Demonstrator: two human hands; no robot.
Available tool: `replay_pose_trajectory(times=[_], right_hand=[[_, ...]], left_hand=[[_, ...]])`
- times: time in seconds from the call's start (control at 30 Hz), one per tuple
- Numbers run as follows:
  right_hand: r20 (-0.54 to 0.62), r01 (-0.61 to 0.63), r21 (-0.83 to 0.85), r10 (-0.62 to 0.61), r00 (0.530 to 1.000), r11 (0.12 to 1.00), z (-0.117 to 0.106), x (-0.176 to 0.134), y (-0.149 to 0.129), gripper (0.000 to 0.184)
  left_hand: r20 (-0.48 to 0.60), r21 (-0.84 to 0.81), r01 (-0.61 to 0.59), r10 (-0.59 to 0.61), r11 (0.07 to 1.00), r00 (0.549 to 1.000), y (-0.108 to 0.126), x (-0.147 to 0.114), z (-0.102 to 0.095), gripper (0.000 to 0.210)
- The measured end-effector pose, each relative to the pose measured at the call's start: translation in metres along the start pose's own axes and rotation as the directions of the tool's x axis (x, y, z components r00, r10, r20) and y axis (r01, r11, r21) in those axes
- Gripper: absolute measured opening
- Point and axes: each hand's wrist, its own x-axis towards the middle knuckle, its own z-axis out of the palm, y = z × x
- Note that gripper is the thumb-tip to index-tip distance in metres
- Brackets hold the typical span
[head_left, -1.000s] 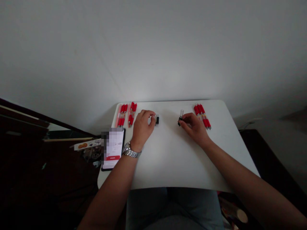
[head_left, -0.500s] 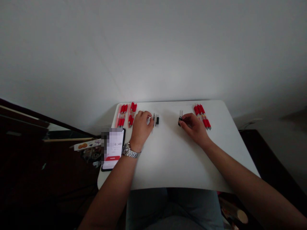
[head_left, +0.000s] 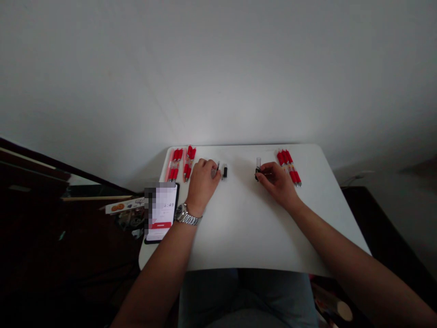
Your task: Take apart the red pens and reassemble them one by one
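My left hand point(head_left: 205, 181), with a metal watch on its wrist, is closed in a pinch on a thin clear-and-dark piece point(head_left: 218, 166) that looks like a pen part. Just right of its fingertips, a short clear piece with a black section point(head_left: 225, 171) lies on the white table point(head_left: 225, 228). Thumb and fingers of my right hand point(head_left: 276, 181) are closed on a clear tube with a black end point(head_left: 258, 162). The tube points away from me, and its lower part is hidden by the fingers.
Red pens point(head_left: 173, 165) and more red pens point(head_left: 189, 163) lie at the table's left back, beside pink strips. Several red pens point(head_left: 289, 167) lie side by side right of my right hand. A phone point(head_left: 161, 218) rests at the left edge. A wall stands behind.
My left hand has shifted slightly right and its fingers have moved on the thin piece, which now sits closer in the pinch. My right hand stays nearly still with the tube.
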Motion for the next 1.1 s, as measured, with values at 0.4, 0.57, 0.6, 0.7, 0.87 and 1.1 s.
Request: replay_pose_trajectory(times=[0.4,0.57,0.6,0.7,0.87,1.1], right_hand=[[0.003,0.014,-0.018,-0.014,1.000,1.000,-0.0008,-0.0006,0.0007,0.031],[0.001,0.006,-0.016,-0.006,1.000,1.000,-0.0006,-0.0002,-0.0004,0.030],[0.002,0.005,-0.017,-0.005,1.000,1.000,-0.0006,-0.0001,-0.0005,0.030],[0.002,0.006,-0.014,-0.006,1.000,1.000,-0.0007,0.0003,-0.0007,0.031],[-0.001,0.013,-0.020,-0.013,1.000,1.000,-0.0009,0.0003,-0.0012,0.032],[0.013,0.027,-0.051,-0.027,1.000,0.998,-0.0015,-0.0011,-0.0036,0.030]], left_hand=[[-0.073,0.174,0.012,0.001,0.985,0.997,-0.0028,-0.0024,0.0000,0.009],[-0.057,0.200,0.028,-0.017,0.979,0.998,-0.0022,-0.0031,0.0004,0.010],[-0.058,0.195,0.029,-0.018,0.980,0.998,-0.0018,-0.0030,0.0003,0.010],[-0.101,0.133,0.014,0.000,0.991,0.995,-0.0004,-0.0023,0.0003,0.010],[-0.112,-0.075,0.018,-0.026,0.997,0.993,0.0012,0.0003,0.0014,0.008],[-0.096,-0.416,0.026,-0.073,0.909,0.993,0.0043,0.0030,0.0007,0.021]])
